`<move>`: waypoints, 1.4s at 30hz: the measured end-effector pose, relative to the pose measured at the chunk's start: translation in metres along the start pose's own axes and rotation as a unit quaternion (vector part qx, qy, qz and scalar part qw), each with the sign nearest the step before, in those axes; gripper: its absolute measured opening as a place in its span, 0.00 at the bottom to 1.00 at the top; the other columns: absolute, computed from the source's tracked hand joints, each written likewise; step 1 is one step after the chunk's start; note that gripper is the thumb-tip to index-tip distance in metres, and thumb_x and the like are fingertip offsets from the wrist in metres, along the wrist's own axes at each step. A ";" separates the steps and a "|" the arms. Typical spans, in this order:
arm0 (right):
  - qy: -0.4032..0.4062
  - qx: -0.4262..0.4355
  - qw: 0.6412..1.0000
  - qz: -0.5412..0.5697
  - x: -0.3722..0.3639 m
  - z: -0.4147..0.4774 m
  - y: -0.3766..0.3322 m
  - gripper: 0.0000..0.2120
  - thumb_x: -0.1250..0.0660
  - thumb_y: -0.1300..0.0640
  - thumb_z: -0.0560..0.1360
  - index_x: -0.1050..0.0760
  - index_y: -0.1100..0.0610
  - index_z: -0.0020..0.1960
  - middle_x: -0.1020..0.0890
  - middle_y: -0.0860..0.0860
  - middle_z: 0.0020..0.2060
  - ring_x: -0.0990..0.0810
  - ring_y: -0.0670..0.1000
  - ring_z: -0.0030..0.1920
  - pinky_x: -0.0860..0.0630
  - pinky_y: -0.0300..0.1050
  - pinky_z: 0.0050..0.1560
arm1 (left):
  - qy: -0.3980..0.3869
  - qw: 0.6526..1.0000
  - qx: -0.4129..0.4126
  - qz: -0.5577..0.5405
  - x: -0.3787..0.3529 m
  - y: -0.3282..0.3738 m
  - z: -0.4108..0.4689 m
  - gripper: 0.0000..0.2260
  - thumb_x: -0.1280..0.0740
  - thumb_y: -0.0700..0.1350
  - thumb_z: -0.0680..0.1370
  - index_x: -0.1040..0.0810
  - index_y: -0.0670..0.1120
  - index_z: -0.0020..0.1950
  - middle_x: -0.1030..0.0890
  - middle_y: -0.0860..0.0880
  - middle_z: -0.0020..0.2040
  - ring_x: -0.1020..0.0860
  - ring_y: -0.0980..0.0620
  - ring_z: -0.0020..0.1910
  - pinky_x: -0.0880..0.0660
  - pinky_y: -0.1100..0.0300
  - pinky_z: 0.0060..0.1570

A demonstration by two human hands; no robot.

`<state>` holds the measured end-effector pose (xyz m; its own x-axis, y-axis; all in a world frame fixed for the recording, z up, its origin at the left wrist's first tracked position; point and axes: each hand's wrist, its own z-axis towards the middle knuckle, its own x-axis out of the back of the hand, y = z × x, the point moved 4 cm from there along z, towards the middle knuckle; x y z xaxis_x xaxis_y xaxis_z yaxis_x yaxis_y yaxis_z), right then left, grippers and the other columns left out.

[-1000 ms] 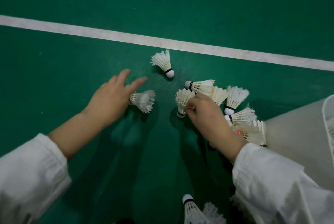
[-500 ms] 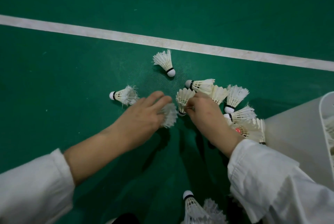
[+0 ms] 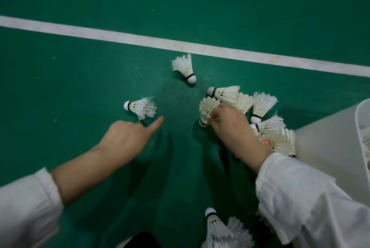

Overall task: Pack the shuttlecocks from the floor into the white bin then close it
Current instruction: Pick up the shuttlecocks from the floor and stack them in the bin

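Our right hand (image 3: 236, 127) pinches a feather shuttlecock (image 3: 208, 110) near the white bin (image 3: 330, 147), while the left hand (image 3: 128, 137) has its fingers (image 3: 154, 125) curled, index out, can't tell if holding anything.

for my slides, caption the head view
Right hand pinches a shuttlecock near the white bin; left hand extends a forefinger.

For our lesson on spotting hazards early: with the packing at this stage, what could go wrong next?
1. The right hand pinches the cream shuttlecock by its feathers; squeezing could bend them.
2. The frayed shuttlecock near the left hand may lose feathers if grabbed roughly.
3. The bottom-edge shuttlecocks lie close to the person and could be knelt on or missed.
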<state>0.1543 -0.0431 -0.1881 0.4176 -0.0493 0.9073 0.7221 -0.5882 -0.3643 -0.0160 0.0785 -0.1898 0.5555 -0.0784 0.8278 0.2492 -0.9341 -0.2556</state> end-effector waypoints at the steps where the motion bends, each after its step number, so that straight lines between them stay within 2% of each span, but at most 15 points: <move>1: 0.000 0.001 1.000 -0.001 0.000 0.000 0.000 0.09 0.38 0.62 0.75 0.20 0.64 0.48 0.22 0.59 0.48 0.24 0.60 0.49 0.32 0.48 0.46 | -0.014 0.999 0.021 0.020 -0.003 -0.007 0.006 0.34 0.47 0.35 0.77 0.61 0.55 0.75 0.25 0.50 0.42 0.20 0.48 0.45 0.42 0.59 0.24; 3: 0.004 0.003 1.000 -0.001 0.000 -0.001 0.000 0.09 0.38 0.62 0.75 0.20 0.64 0.48 0.22 0.59 0.48 0.24 0.60 0.49 0.32 0.48 0.47 | -0.011 0.998 0.049 0.042 -0.007 -0.017 0.016 0.34 0.46 0.33 0.76 0.58 0.53 0.76 0.24 0.47 0.52 0.19 0.47 0.45 0.41 0.59 0.23; 5: 0.005 0.003 1.000 -0.003 0.000 -0.002 0.000 0.09 0.38 0.62 0.75 0.20 0.64 0.48 0.22 0.59 0.48 0.24 0.60 0.49 0.32 0.48 0.47 | 0.003 0.997 0.061 0.051 -0.009 -0.023 0.021 0.29 0.44 0.33 0.76 0.49 0.48 0.74 0.26 0.45 0.58 0.19 0.46 0.45 0.39 0.59 0.23; 9: 0.000 0.004 1.000 -0.004 0.000 -0.004 0.002 0.10 0.38 0.60 0.76 0.21 0.64 0.49 0.22 0.58 0.49 0.24 0.58 0.49 0.30 0.49 0.49 | 0.023 0.997 0.075 0.020 -0.002 -0.031 0.021 0.16 0.43 0.34 0.76 0.34 0.45 0.62 0.26 0.47 0.54 0.19 0.46 0.44 0.39 0.58 0.23; 12: -0.001 0.003 1.000 0.011 0.004 -0.009 0.002 0.11 0.39 0.59 0.77 0.21 0.64 0.50 0.23 0.57 0.48 0.23 0.57 0.48 0.31 0.46 0.49 | 0.089 0.986 0.092 -0.105 0.010 -0.034 0.013 0.08 0.41 0.45 0.78 0.26 0.51 0.55 0.21 0.51 0.51 0.20 0.46 0.47 0.27 0.56 0.35; 14: -0.001 -0.003 1.000 0.025 0.013 -0.014 0.003 0.12 0.39 0.55 0.78 0.21 0.62 0.50 0.23 0.56 0.48 0.24 0.56 0.49 0.32 0.45 0.48 | 0.128 0.972 0.087 -0.179 0.022 -0.028 0.005 0.09 0.41 0.53 0.78 0.23 0.54 0.54 0.22 0.53 0.52 0.21 0.46 0.48 0.27 0.57 0.39; 18: 0.014 0.011 0.999 0.035 0.051 -0.029 0.006 0.15 0.39 0.48 0.78 0.20 0.59 0.48 0.24 0.53 0.45 0.25 0.52 0.45 0.31 0.43 0.46 | 0.163 0.963 0.045 -0.210 0.062 -0.005 -0.012 0.12 0.41 0.56 0.78 0.23 0.55 0.56 0.26 0.54 0.53 0.21 0.48 0.46 0.34 0.59 0.36; 21: 0.018 0.034 0.999 0.031 0.095 -0.057 0.013 0.15 0.38 0.47 0.77 0.20 0.57 0.46 0.24 0.49 0.43 0.26 0.48 0.43 0.32 0.40 0.45 | 0.190 0.961 0.005 -0.201 0.103 0.016 -0.028 0.13 0.43 0.57 0.78 0.24 0.53 0.55 0.24 0.53 0.52 0.22 0.48 0.47 0.33 0.59 0.37; 24: 0.013 0.033 0.999 0.027 0.149 -0.102 0.029 0.12 0.37 0.47 0.76 0.19 0.54 0.47 0.22 0.48 0.44 0.24 0.48 0.44 0.28 0.44 0.48 | 0.193 0.964 -0.054 -0.173 0.151 0.046 -0.051 0.15 0.44 0.58 0.78 0.25 0.52 0.55 0.22 0.54 0.52 0.22 0.50 0.49 0.30 0.57 0.40; 27: 0.031 -0.005 0.999 0.040 0.205 -0.158 0.054 0.09 0.35 0.49 0.75 0.19 0.53 0.47 0.21 0.46 0.44 0.22 0.47 0.45 0.25 0.45 0.49 | 0.173 0.966 -0.119 -0.149 0.202 0.082 -0.072 0.13 0.43 0.58 0.78 0.28 0.53 0.58 0.23 0.56 0.58 0.24 0.52 0.55 0.31 0.58 0.45; 31: 0.088 -0.094 0.989 0.077 0.254 -0.238 0.097 0.03 0.33 0.54 0.75 0.21 0.51 0.45 0.22 0.40 0.40 0.23 0.40 0.41 0.27 0.34 0.44 | 0.162 0.954 -0.205 -0.150 0.257 0.136 -0.096 0.16 0.38 0.54 0.77 0.32 0.53 0.63 0.26 0.57 0.63 0.27 0.54 0.61 0.30 0.57 0.55; 33: 0.111 -0.139 0.980 0.093 0.258 -0.274 0.121 0.04 0.33 0.55 0.75 0.21 0.53 0.47 0.20 0.44 0.42 0.24 0.38 0.41 0.27 0.40 0.44 | 0.174 0.947 -0.222 -0.152 0.274 0.162 -0.100 0.14 0.39 0.49 0.78 0.31 0.53 0.63 0.25 0.55 0.63 0.27 0.53 0.60 0.27 0.56 0.54; 36: 0.117 -0.187 0.970 0.103 0.241 -0.314 0.154 0.05 0.32 0.55 0.74 0.20 0.55 0.46 0.19 0.48 0.44 0.21 0.45 0.43 0.25 0.46 0.48 | 0.189 0.938 -0.227 -0.179 0.291 0.202 -0.097 0.11 0.42 0.48 0.80 0.25 0.53 0.59 0.20 0.53 0.56 0.24 0.51 0.53 0.28 0.57 0.45; 38: 0.097 -0.201 0.969 0.110 0.218 -0.331 0.172 0.02 0.31 0.55 0.73 0.20 0.53 0.44 0.18 0.48 0.43 0.21 0.47 0.44 0.25 0.45 0.49 | 0.191 0.931 -0.227 -0.214 0.292 0.227 -0.094 0.10 0.41 0.50 0.79 0.22 0.53 0.56 0.20 0.53 0.53 0.24 0.51 0.50 0.30 0.59 0.42; 42: 0.023 -0.159 0.983 0.084 0.169 -0.339 0.194 0.06 0.30 0.55 0.72 0.17 0.55 0.47 0.19 0.48 0.45 0.22 0.49 0.48 0.28 0.41 0.52 | 0.170 0.920 -0.210 -0.283 0.271 0.270 -0.086 0.09 0.38 0.53 0.78 0.20 0.55 0.53 0.26 0.55 0.54 0.25 0.53 0.49 0.27 0.56 0.45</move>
<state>0.1783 -0.4392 -0.0341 0.4861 -0.1990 0.8509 0.4331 -0.7909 -0.4324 0.1331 -0.2246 0.0089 0.1335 0.4248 0.8954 0.0545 -0.9053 0.4213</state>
